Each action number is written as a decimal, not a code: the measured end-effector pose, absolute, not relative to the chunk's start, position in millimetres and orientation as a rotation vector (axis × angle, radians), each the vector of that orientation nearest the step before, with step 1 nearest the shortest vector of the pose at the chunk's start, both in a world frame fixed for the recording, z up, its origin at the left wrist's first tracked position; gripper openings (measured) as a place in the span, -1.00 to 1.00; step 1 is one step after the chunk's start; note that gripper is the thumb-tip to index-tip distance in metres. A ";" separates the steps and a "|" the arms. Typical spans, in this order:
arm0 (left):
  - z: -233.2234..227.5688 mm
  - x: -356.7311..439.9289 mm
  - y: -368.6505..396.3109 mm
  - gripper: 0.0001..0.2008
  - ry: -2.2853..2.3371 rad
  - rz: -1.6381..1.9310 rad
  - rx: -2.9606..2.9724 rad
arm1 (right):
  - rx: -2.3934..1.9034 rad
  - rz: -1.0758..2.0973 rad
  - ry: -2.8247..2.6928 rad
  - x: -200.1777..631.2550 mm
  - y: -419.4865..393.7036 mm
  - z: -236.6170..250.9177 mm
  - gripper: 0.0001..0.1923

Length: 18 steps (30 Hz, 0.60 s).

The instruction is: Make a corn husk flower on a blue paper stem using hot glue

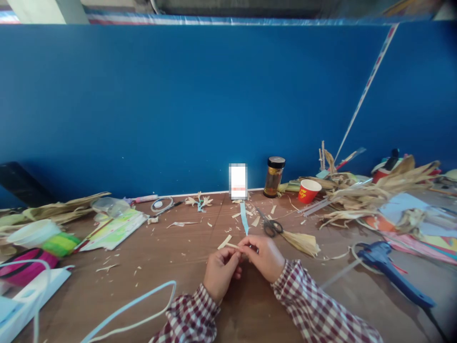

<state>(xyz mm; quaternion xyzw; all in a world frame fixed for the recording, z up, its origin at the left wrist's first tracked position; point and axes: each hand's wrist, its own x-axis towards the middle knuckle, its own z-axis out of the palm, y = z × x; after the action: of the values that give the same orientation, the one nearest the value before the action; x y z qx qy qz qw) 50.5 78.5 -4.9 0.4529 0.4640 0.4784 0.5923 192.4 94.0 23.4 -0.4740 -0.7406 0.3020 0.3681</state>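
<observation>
My left hand (220, 274) and my right hand (264, 258) meet low in the middle of the view, fingers pinched together. Between their fingertips runs a narrow pale strip of corn husk (233, 246); part of it is hidden by the fingers. Another short husk piece (224, 241) lies on the table just beyond my left hand. A light-blue strip (244, 218) stretches away from near my right fingertips. Dark-handled scissors (273, 228) and a fanned husk bundle (302, 242) rest close to my right hand.
A blue glue gun (387, 267) lies at right, below piled dried husks (357, 195). Toward the blue partition (200, 95) stand a lidded jar (274, 177), a red paper cup (310, 191) and a blurred white object (238, 181). A white cable (132, 305) loops at lower left. Husk scraps litter the table.
</observation>
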 end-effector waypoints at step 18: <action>-4.2 51.2 81.5 -0.75 1.142 1.113 0.935 | -1.256 0.556 -2.002 191.0 93.4 15.7 -0.86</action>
<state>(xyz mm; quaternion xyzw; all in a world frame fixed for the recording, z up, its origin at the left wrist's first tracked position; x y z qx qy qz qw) 51.2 81.5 -4.2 0.4038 0.4932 0.4804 0.6024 191.0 93.4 15.7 -0.4849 -0.7726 0.2145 0.3491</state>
